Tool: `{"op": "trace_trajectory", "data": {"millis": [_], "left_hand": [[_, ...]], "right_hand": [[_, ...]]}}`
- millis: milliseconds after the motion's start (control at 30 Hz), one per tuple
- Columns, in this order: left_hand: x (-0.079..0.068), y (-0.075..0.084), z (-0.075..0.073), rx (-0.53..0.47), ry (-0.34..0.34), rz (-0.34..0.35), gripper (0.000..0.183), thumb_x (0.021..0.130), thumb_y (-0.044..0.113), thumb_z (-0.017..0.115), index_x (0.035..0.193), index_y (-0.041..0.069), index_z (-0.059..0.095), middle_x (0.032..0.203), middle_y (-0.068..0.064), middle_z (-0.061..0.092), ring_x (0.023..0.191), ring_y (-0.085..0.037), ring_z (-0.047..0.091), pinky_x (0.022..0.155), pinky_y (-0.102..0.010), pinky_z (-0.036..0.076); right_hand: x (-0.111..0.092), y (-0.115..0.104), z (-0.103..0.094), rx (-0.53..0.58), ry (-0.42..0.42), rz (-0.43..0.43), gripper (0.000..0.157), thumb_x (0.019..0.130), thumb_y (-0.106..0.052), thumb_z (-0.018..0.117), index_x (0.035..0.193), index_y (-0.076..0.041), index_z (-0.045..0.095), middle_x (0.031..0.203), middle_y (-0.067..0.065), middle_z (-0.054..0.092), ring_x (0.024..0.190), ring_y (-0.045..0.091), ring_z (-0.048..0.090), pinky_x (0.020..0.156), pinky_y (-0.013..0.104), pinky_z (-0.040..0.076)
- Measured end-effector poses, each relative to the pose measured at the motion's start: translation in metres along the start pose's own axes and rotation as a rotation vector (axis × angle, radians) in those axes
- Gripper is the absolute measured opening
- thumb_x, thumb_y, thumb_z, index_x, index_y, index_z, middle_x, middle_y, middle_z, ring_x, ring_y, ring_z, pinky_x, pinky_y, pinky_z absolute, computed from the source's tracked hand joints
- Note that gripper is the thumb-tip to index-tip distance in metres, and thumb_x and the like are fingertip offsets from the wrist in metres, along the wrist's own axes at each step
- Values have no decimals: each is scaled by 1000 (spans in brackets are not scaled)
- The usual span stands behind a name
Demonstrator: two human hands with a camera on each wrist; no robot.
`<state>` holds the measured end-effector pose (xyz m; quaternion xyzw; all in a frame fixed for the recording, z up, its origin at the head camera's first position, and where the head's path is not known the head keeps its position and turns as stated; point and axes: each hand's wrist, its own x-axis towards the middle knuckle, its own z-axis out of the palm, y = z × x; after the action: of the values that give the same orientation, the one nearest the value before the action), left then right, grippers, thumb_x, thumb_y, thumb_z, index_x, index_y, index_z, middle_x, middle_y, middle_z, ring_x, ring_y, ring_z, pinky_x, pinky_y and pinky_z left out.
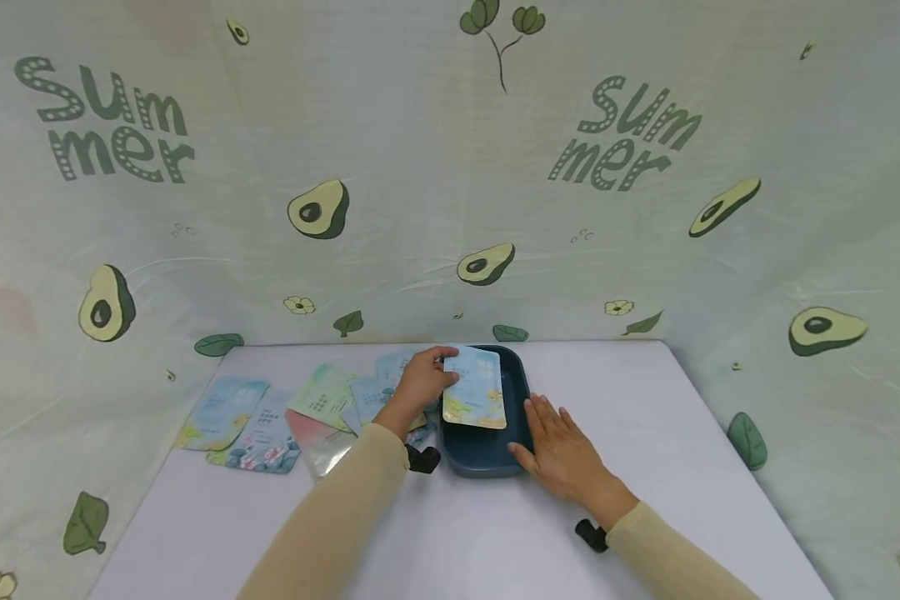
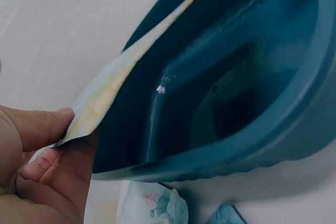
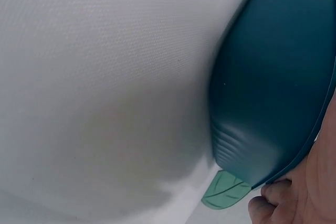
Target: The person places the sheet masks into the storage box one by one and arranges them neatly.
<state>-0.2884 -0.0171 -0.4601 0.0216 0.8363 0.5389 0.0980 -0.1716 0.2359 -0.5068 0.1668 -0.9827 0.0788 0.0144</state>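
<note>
My left hand pinches a flat light-blue sachet with yellow print by its left edge, thumb on the face toward me. The sachet is over a dark blue plastic basin. In the left wrist view, the sachet slants along the inside of the basin, seen nearly edge-on. My right hand lies with straight fingers against the basin's right rim. From the right wrist, the basin's outer wall shows, with part of the right hand along its rim.
Left of the basin, several sachets lie overlapping: a green one, a pink and silver one, a floral one and a blue one. The white table meets a printed curtain at the back.
</note>
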Motion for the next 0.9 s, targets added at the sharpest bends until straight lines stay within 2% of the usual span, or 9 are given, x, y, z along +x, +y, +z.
{"op": "trace_trajectory", "data": {"millis": [100, 233, 333, 400, 467, 567, 767, 833, 900], "left_hand": [[4, -1, 7, 12, -22, 4, 43, 99, 7, 73, 141, 17, 68, 94, -9, 52, 79, -22, 42, 68, -34, 39], [6, -3, 16, 65, -49, 14, 45, 100, 5, 70, 143, 17, 65, 117, -16, 63, 95, -25, 56, 76, -35, 47], [5, -3, 20, 115, -52, 24, 46, 100, 4, 68, 144, 17, 64, 138, -17, 62, 112, -27, 61, 77, -36, 51], [5, -2, 22, 133, -54, 28, 46, 101, 4, 67, 144, 17, 64, 138, -18, 63, 103, -28, 63, 71, -35, 48], [5, -1, 23, 138, -56, 25, 46, 101, 3, 66, 144, 17, 64, 130, -18, 65, 87, -25, 60, 65, -34, 44], [5, 0, 23, 151, -58, 19, 45, 101, 3, 66, 144, 17, 64, 108, -13, 65, 71, -20, 48, 61, -31, 40], [9, -1, 21, 140, -62, 1, 46, 100, 0, 65, 144, 15, 65, 70, 1, 40, 58, -16, 32, 57, -31, 34], [10, -1, 22, 134, -68, -1, 47, 100, -1, 64, 144, 15, 65, 65, 1, 35, 54, -16, 28, 55, -31, 33], [10, -1, 22, 142, -66, 3, 47, 99, -1, 65, 143, 15, 65, 70, 0, 43, 57, -16, 32, 56, -31, 34]], "right_hand": [[0, 0, 0, -3, 3, 1, 84, 109, -56, 47, 161, 9, 30, 171, 25, 27, 160, 40, 26, 127, 60, 25], [0, 0, 0, -15, 0, 0, 84, 109, -56, 46, 161, 9, 30, 171, 24, 27, 160, 39, 26, 127, 60, 25], [0, 0, 0, -25, -2, -3, 84, 109, -56, 46, 161, 8, 31, 171, 24, 28, 159, 39, 27, 127, 59, 26], [0, 0, 0, -28, 0, -7, 84, 109, -56, 46, 161, 9, 31, 170, 24, 29, 159, 39, 28, 127, 59, 26], [0, 0, 0, -29, 0, -9, 84, 109, -56, 47, 161, 9, 32, 170, 24, 29, 159, 39, 28, 126, 59, 27], [1, -1, 0, -32, 3, -14, 84, 109, -55, 47, 161, 9, 32, 170, 25, 29, 159, 39, 29, 126, 59, 27], [1, 0, 0, -35, -8, -6, 84, 110, -56, 45, 161, 8, 32, 171, 24, 28, 159, 39, 28, 127, 59, 26], [1, 0, 0, -35, -12, -3, 84, 110, -57, 44, 161, 8, 31, 171, 24, 28, 159, 39, 27, 127, 59, 26], [1, 0, 0, -37, -17, -1, 84, 110, -57, 44, 161, 8, 31, 171, 24, 28, 160, 39, 27, 127, 59, 26]]}}
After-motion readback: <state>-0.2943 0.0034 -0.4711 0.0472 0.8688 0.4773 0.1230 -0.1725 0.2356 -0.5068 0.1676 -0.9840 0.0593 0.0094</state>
